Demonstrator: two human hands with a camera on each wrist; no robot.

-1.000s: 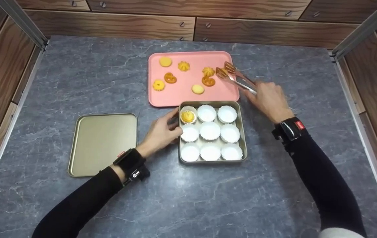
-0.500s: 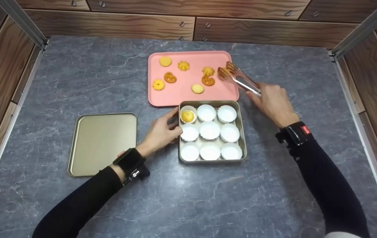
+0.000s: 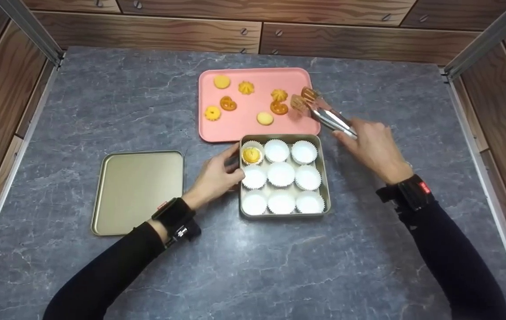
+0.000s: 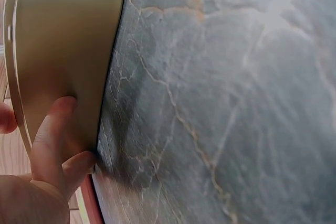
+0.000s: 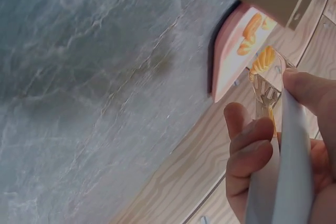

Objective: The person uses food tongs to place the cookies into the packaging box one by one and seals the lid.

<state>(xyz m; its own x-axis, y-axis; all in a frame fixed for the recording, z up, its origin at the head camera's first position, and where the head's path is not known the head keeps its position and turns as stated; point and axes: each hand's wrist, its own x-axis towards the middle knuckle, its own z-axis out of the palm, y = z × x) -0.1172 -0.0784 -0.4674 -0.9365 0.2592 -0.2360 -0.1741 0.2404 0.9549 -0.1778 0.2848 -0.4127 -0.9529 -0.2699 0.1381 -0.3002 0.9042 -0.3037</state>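
Observation:
My left hand (image 3: 216, 178) grips the left wall of a gold square tin (image 3: 326, 195), thumb at the rim and fingers against the outer side. Inside stand rows of white paper cups (image 3: 280, 174); the back-left cup holds a yellow ridged cookie (image 3: 251, 155). In my right hand (image 3: 377, 149) are metal serving tongs (image 3: 333, 122), their slotted tips over the right edge of the pink tray (image 3: 244, 131). In the right wrist view, a golden ridged cookie (image 5: 264, 60) shows at the tongs' tips. The left wrist view has two fingers (image 4: 55, 129) touching the tin's wall.
Pretzel-shaped, round, flower-shaped and ridged cookies (image 3: 246, 87) lie spread on the tray, right behind the tin. A gold lid (image 3: 139, 191) lies left of my left hand. Wood-patterned panels (image 3: 146, 31) border the grey marbled table (image 3: 244, 271).
My right hand has drawn back to the right and toward me with the tongs, whose tips remain near the tray's right edge. The left hand and tin stay put.

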